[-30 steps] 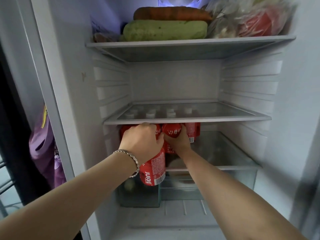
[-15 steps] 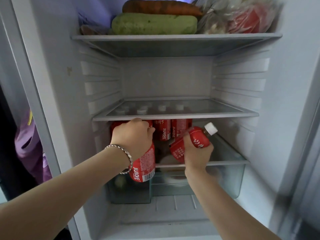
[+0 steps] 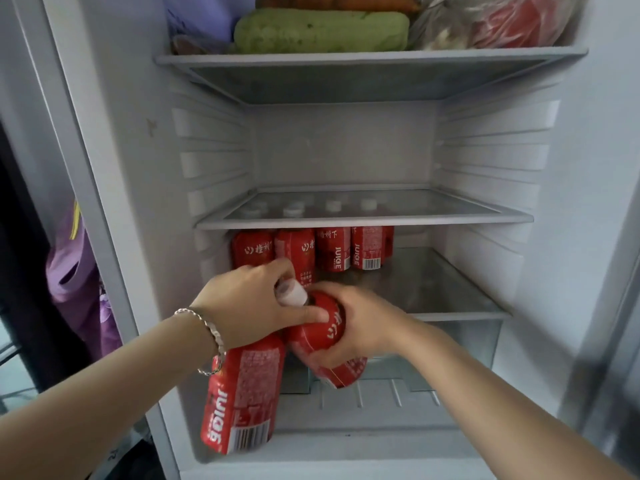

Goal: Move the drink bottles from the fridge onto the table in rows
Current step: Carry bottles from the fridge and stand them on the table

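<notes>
Both hands are in front of the open fridge's lower shelf (image 3: 450, 285). My left hand (image 3: 249, 306), with a bracelet on its wrist, grips a red juice bottle (image 3: 242, 393) by its top, so the bottle hangs down below the hand. My right hand (image 3: 367, 327) is wrapped around a second red juice bottle (image 3: 329, 327), tilted with its white cap (image 3: 292, 294) pointing left. The left hand's thumb and fingers touch that cap and shoulder. Several more red juice bottles (image 3: 332, 251) stand upright at the back left of the shelf.
A bare glass shelf (image 3: 415, 211) sits just above the bottles. The top shelf holds a green gourd (image 3: 322, 31), a carrot and bagged food (image 3: 505, 22). A clear drawer (image 3: 467, 341) lies below. Purple cloth (image 3: 72, 268) hangs left of the fridge wall.
Both hands have drawn back out of the shelf toward me with their bottles. The right hand's bottle swung from cap-right to cap-left and now meets the left hand's fingers.
</notes>
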Tool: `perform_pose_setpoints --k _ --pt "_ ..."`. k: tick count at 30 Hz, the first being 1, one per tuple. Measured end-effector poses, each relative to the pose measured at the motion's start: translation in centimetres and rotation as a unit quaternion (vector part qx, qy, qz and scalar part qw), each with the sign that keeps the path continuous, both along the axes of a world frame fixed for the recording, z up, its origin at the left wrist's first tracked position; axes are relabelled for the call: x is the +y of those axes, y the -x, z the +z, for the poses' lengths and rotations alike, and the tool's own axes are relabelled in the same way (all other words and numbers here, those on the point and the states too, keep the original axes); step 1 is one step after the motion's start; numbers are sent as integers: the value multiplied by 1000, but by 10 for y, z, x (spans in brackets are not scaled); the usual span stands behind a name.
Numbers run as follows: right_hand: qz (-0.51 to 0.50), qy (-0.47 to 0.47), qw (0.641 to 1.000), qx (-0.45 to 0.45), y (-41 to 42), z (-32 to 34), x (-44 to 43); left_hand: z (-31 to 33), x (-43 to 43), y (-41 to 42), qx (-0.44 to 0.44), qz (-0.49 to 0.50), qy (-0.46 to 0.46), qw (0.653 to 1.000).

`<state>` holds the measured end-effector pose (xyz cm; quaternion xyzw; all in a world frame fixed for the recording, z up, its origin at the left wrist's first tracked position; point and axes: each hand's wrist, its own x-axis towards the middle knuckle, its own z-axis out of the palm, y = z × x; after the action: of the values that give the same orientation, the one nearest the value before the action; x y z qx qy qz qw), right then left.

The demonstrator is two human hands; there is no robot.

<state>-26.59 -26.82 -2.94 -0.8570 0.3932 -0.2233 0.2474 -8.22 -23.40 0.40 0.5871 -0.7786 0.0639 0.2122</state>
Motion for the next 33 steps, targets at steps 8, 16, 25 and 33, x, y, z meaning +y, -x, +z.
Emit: perform_pose_setpoints --k 8,16,25,33 --pt "51 -90 994 -41 -19 -6 -16 -18 -2 -16 34 74 -25 996" --pt "-177 -69 937 -294 -69 6 -86 -15 0 -20 14 124 33 992" --pt "-265 12 928 -262 -70 3 -76 -19 -3 -23 -22 138 35 990" --pt "-342 -23 895 -285 -2 5 -36 -22 -3 -19 -53 130 46 989"
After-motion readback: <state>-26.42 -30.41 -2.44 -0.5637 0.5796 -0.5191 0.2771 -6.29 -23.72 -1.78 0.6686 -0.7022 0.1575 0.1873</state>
